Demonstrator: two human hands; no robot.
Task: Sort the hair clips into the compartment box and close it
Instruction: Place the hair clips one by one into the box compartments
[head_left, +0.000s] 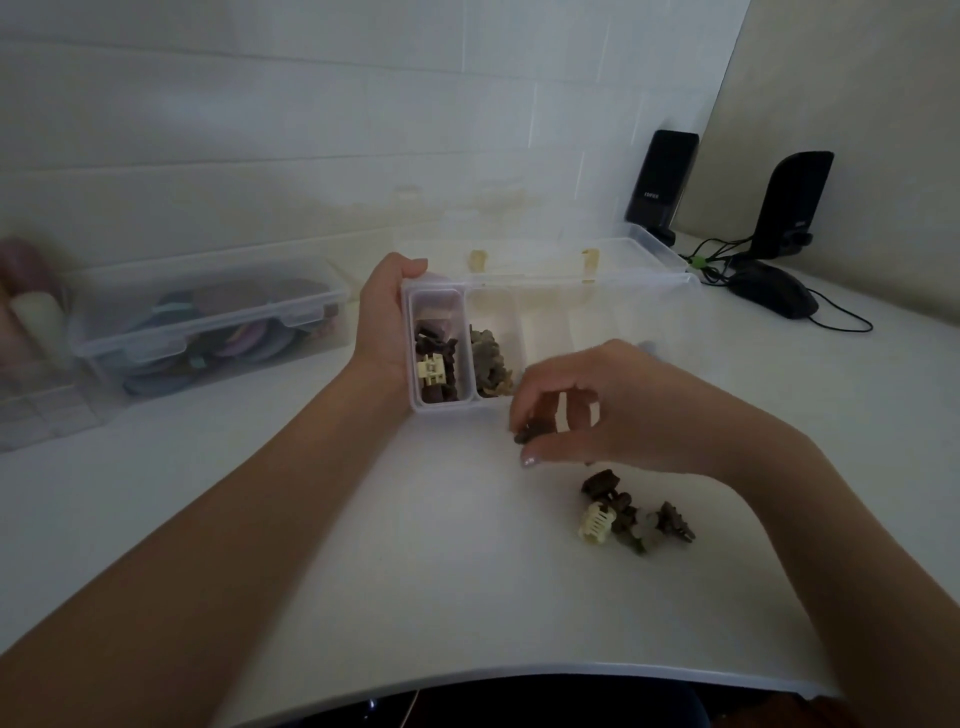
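- The clear plastic compartment box (519, 312) is being held at its side by the left hand (387, 317).
- A small dark brown hair clip (531, 432) is being pinched by the right hand (597, 405) above the white bench (363, 545).

Loose hair clips (631, 517) lie before the compartment box (571, 296).

Two bare hands: left hand (387, 317), right hand (597, 410). One clear plastic compartment box (519, 291), lid open. One clear lidded plastic storage box (208, 322) at 9 o'clock. Two black speakers (661, 182) at 2 o'clock. One black mouse (771, 288). Loose small claw hair clips (634, 514) at 5 o'clock: pile, exact count unclear.
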